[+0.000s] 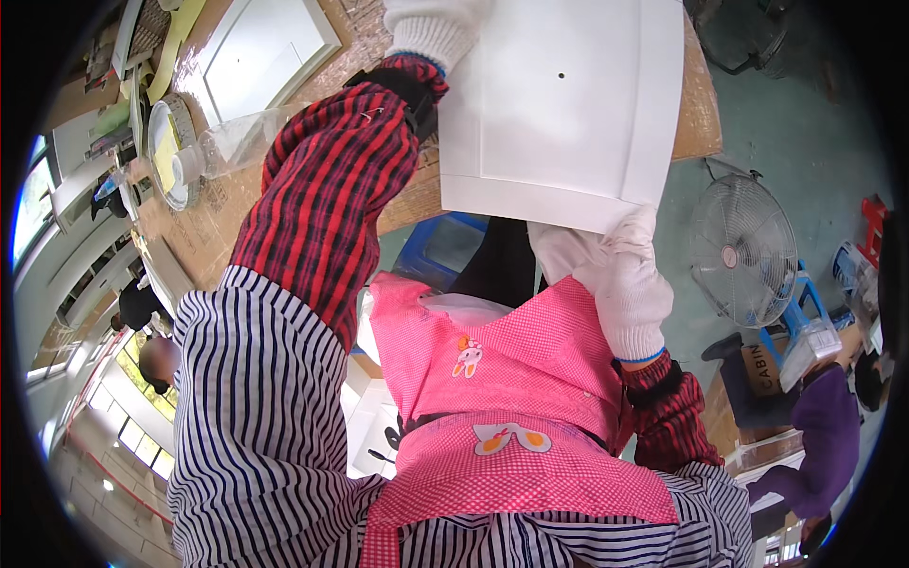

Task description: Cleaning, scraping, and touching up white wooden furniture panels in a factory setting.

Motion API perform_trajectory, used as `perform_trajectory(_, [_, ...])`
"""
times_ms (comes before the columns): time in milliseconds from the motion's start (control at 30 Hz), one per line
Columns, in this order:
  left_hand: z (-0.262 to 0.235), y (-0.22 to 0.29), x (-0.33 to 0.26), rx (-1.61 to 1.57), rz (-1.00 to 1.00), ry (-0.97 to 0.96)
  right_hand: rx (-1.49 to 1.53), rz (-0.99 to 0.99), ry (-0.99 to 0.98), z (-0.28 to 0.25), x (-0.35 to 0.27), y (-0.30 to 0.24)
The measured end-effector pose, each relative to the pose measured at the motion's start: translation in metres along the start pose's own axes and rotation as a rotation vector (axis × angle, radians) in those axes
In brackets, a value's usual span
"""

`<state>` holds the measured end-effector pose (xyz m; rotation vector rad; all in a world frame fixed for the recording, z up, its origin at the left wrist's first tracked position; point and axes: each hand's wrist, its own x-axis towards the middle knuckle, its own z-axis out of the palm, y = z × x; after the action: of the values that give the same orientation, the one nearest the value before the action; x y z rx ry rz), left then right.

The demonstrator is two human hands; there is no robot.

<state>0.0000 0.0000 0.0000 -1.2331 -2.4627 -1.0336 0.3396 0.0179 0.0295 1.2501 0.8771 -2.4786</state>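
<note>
1. Head view looks down over a striped shirt and pink checked apron (511, 417) to a white panel (568, 104) lying on a brown surface (696, 123).
2. Panel: flat, framed face up, one small dark hole near its middle. Its near edge overhangs the surface rim, toward the body.
3. Right hand (625, 284), in a white knit glove, grasps the panel's near corner, fingers curled up against the edge from below.
4. Left hand (431, 33), also gloved, rests on the panel's far left edge at the top of the picture; only the wrist and back of the glove show, so I cannot tell whether it is clenched or lying flat.
5. Progress, as a judgement: the panel is in both hands but not lifted clear; most of it lies on the surface. Handling looks under way, with the panel neither fully placed nor carried off.
6. Nothing visible is fitted in the hole.
7. Another white panel (270, 52) lies further left on the same surface, untouched, beside a round tape roll (170, 151).
8. Floor to the right: a standing fan (743, 251); a person in a purple top (824, 435) well apart.
</note>
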Motion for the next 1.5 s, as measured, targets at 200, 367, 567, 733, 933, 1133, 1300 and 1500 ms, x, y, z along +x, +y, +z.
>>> perform_trajectory(200, [0.024,0.021,-0.002,-0.105,0.043,0.082,0.447,-0.374,0.402,0.013,0.0,0.038])
perform_trajectory(367, [0.036,0.028,-0.005,-0.176,-0.02,0.068,-1.621,-0.406,0.175,0.071,0.015,0.045])
perform_trajectory(567, [0.03,0.03,-0.007,-0.097,-0.013,-0.042,-1.379,-0.44,0.177,0.139,0.021,0.004])
perform_trajectory(733, [-0.021,0.035,-0.056,-0.258,-0.21,-0.022,-0.888,-0.762,0.246,0.076,-0.044,-0.034])
perform_trajectory(933, [-0.115,0.072,-0.11,-0.468,-0.633,-0.493,-1.064,-0.894,0.773,-0.054,-0.064,-0.064])
perform_trajectory(1133, [-0.112,0.085,-0.127,-0.35,-0.665,-0.55,-0.141,-0.309,0.742,-0.019,-0.003,-0.034])
perform_trajectory(1300, [-0.103,0.105,-0.121,-0.445,-0.795,-0.573,-0.18,-0.698,0.65,-0.003,-0.045,-0.067])
perform_trajectory(1500, [-0.1,0.159,-0.076,-0.63,-0.655,-0.815,-0.754,-0.737,0.757,0.084,-0.131,-0.15])
